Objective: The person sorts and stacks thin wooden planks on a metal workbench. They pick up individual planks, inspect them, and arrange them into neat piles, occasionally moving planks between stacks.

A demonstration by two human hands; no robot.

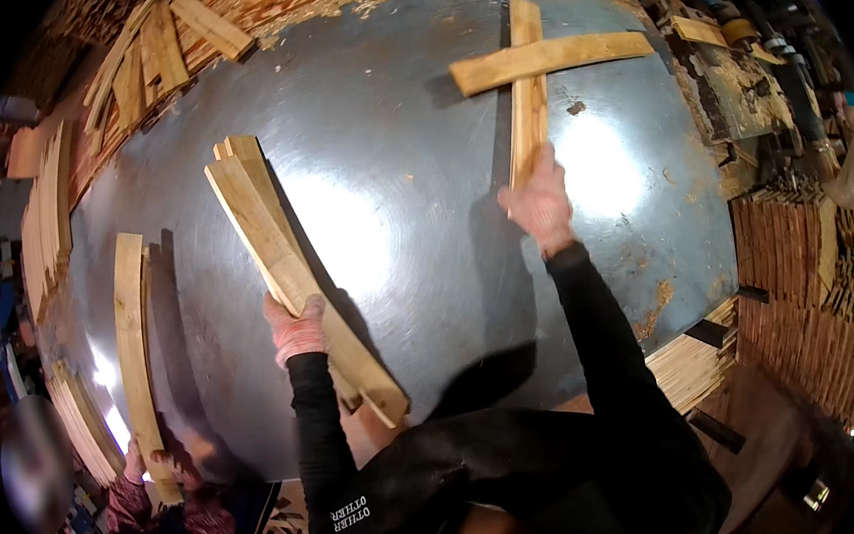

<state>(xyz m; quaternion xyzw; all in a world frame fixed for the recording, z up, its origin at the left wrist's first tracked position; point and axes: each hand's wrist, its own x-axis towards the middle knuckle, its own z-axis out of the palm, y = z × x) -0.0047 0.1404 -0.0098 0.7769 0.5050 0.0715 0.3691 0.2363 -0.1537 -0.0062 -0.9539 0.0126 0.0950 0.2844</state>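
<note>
Wooden slats [277,244] run ahead of and behind my left hand [298,327], which clamps their edges; right hand [541,200] pinches near end of long board [531,108], crosswise board [591,51] lying over it beyond. Probably light, stiff; grip mid-length.

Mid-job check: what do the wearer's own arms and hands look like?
The left sleeve and right sleeve are long and black, reaching the wrists. White lettering marks the black top at left. I cannot tell whether the left hand and right hand wear thin gloves.
</note>
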